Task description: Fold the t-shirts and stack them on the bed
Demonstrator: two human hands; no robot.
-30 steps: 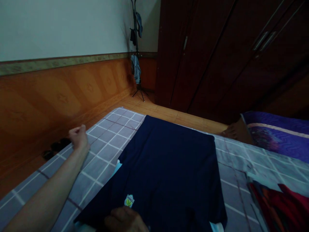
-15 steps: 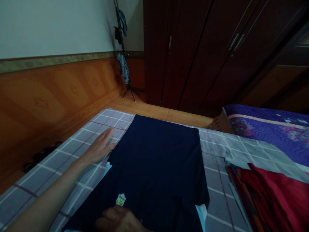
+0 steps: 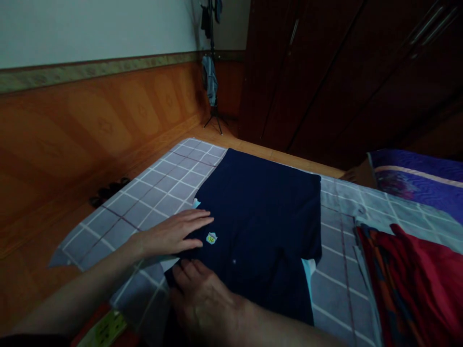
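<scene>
Right hand (image 3: pixel 202 296) curled at near-left corner of navy shirt (image 3: pixel 260 212) laid out on checked sheet (image 3: pixel 170 185) — can't tell if it's pinching cloth. Left hand (image 3: pixel 177 233) flattish, fingers spread, nothing gripped, on shirt's left edge. Badge (image 3: pixel 211 238) on shirt's left side — lettering too tiny to read tbh. Red clothes (image 3: pixel 427 274) right of shirt, coat stand (image 3: pixel 212 79) well beyond.

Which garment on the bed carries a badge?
The navy shirt: its pale badge sits beside the left hand, whereas the red clothes at the right show none.
</scene>
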